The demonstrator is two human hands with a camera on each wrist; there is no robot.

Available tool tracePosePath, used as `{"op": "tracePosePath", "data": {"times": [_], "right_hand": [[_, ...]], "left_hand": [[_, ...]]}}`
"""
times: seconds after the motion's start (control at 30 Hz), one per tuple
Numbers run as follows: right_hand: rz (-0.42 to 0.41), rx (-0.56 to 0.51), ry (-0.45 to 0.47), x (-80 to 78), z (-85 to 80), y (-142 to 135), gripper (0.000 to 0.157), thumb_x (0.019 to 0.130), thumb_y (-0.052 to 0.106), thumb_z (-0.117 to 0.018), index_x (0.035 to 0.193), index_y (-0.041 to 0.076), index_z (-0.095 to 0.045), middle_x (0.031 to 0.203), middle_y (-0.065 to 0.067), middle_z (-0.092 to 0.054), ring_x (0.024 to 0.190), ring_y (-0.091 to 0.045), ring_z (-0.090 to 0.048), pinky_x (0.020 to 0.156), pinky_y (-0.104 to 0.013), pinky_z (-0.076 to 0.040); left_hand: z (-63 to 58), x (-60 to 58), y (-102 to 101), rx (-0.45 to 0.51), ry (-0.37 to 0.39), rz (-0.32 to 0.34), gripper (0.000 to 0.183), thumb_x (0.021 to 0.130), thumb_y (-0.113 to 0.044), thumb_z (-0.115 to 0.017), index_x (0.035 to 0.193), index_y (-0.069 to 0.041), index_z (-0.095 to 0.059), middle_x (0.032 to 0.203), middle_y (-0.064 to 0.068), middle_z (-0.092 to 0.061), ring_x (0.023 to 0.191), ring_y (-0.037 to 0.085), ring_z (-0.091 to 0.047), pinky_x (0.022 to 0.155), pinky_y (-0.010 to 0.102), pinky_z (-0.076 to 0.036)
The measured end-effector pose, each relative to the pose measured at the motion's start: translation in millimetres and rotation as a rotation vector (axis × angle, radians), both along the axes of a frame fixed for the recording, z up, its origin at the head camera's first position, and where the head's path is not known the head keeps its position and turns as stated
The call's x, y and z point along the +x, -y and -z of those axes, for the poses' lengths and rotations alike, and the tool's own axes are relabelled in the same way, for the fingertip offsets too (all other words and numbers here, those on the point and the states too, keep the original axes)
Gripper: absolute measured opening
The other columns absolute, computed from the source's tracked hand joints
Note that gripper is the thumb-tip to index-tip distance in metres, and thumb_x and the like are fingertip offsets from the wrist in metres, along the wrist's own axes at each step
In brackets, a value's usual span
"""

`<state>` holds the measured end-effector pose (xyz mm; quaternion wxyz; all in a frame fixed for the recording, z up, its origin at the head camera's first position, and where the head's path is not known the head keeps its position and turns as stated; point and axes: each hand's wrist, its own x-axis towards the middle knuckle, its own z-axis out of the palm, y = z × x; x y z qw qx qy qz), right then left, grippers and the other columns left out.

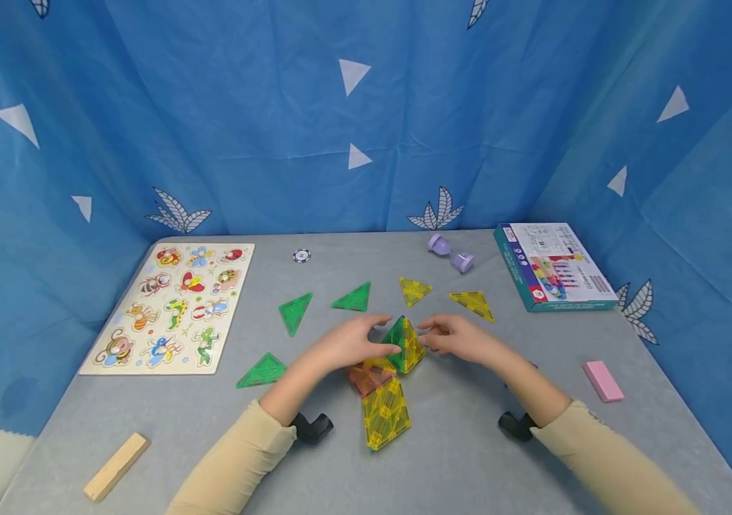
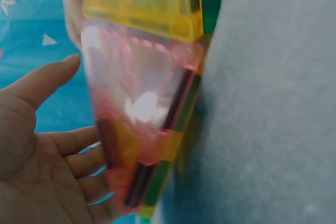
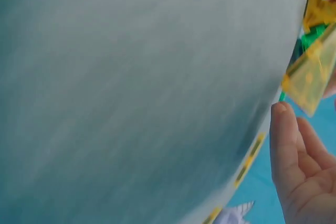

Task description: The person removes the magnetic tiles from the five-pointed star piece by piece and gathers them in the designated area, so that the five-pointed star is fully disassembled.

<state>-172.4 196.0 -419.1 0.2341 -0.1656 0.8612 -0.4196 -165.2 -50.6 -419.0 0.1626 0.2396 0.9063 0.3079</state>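
Note:
Between the two hands stands a pointed pyramid of translucent green and yellow magnetic tiles (image 1: 412, 348). My left hand (image 1: 361, 342) is at its left side, thumb and fingers spread; whether the thumb touches it I cannot tell. In the left wrist view that hand (image 2: 50, 145) lies beside a pinkish-red tile piece (image 2: 139, 82), fingers extended. My right hand (image 1: 458, 337) is just right of the pyramid, fingers loosely bent, holding nothing; the right wrist view shows its fingertips (image 3: 282, 109) near a yellow triangle face (image 3: 312, 77). Closer to me, a red-orange tile piece (image 1: 361, 379) adjoins a yellow tile block (image 1: 387, 418).
Loose green triangles (image 1: 295, 312) lie left and behind, yellow triangles (image 1: 474, 304) behind right. Around them are an insect puzzle board (image 1: 221, 343), a poker chip (image 1: 302, 255), a purple sand timer (image 1: 451, 253), a box (image 1: 572, 306), a pink block (image 1: 603, 380) and a wooden block (image 1: 116, 467).

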Motion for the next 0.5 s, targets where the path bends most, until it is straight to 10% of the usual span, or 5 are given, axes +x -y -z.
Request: {"op": "tracePosePath", "data": {"times": [0.5], "right_hand": [[0.135, 0.059, 0.093, -11.4, 5.9, 34, 0.042, 0.087, 0.039, -0.064, 0.106, 0.001, -0.059, 0.085, -0.008, -0.059, 0.073, -0.018, -0.059, 0.062, -0.033, -0.053]], "left_hand": [[0.3, -12.9, -20, -0.101, 0.09, 0.095, 0.092, 0.071, -0.052, -0.075, 0.142, -0.008, -0.037, 0.136, 0.006, -0.047, 0.117, 0.019, -0.05, 0.093, 0.037, -0.044]]}}
